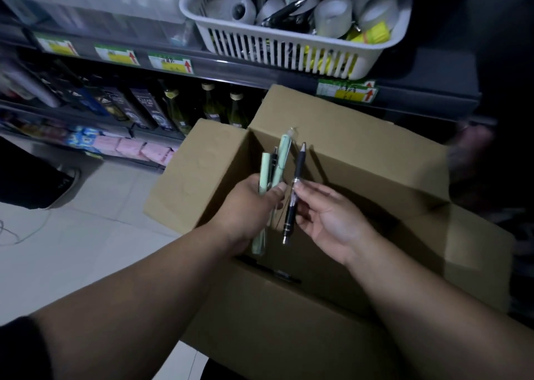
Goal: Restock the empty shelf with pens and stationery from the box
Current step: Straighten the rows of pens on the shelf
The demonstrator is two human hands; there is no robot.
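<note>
An open cardboard box stands on the floor in front of me, flaps spread. Above its opening my left hand grips a bundle of pens, two pale green and one dark, pointing upward. My right hand pinches a single black pen just right of the bundle, upright, between thumb and fingertips. Another dark pen lies on the box's near inner edge. The inside of the box is mostly hidden by my hands and shadow.
A white slotted basket on the shelf above holds tape rolls, dark pens and yellow packets. Price labels line the shelf edge. Lower shelves carry bottles and boxed goods. White tiled floor lies left; a shoe stands there.
</note>
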